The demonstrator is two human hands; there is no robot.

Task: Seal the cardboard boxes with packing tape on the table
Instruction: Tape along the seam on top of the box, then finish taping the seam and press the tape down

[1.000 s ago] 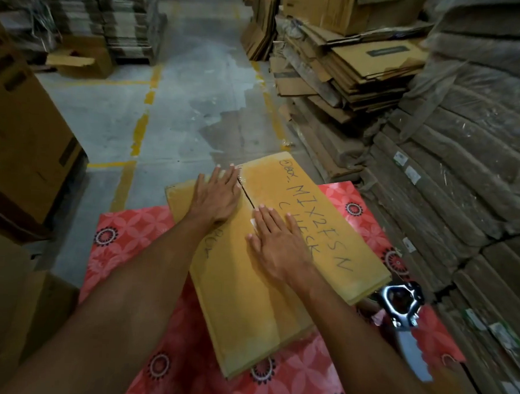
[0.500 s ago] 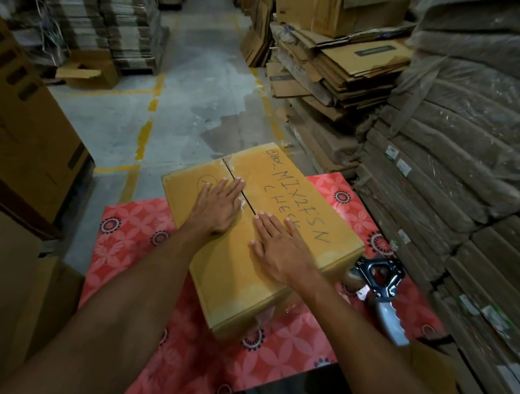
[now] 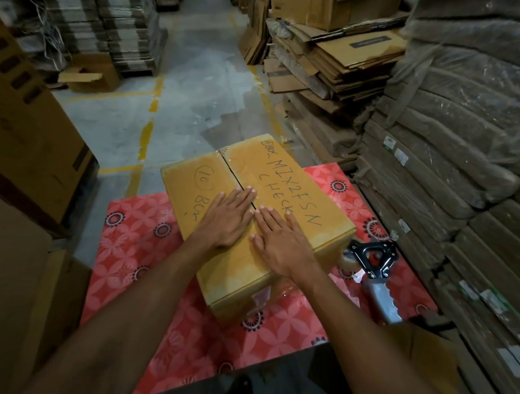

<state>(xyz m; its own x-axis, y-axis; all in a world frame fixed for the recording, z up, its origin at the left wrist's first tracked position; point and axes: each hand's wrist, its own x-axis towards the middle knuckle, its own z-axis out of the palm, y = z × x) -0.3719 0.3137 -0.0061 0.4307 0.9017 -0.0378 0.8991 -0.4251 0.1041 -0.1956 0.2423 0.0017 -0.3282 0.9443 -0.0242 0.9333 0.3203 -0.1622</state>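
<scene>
A brown cardboard box (image 3: 317,229) with black handwriting stands on a table with a red flowered cloth (image 3: 137,251). Its two top flaps are closed and meet at a centre seam with shiny tape along it. My left hand (image 3: 228,219) lies flat on the left flap beside the seam. My right hand (image 3: 280,239) presses flat on the right flap, fingers straight. A tape dispenser (image 3: 374,270) with a black frame and a grey handle lies on the cloth just right of the box.
Stacks of flattened cartons (image 3: 333,69) and wrapped bundles (image 3: 462,164) rise along the right. Large boxes (image 3: 26,133) stand at the left. A concrete aisle with yellow lines (image 3: 148,132) runs ahead, with a small open box (image 3: 88,76) on the floor.
Both hands have slid back toward me along the seam and closer together. More of the box's far top and its handwriting now shows.
</scene>
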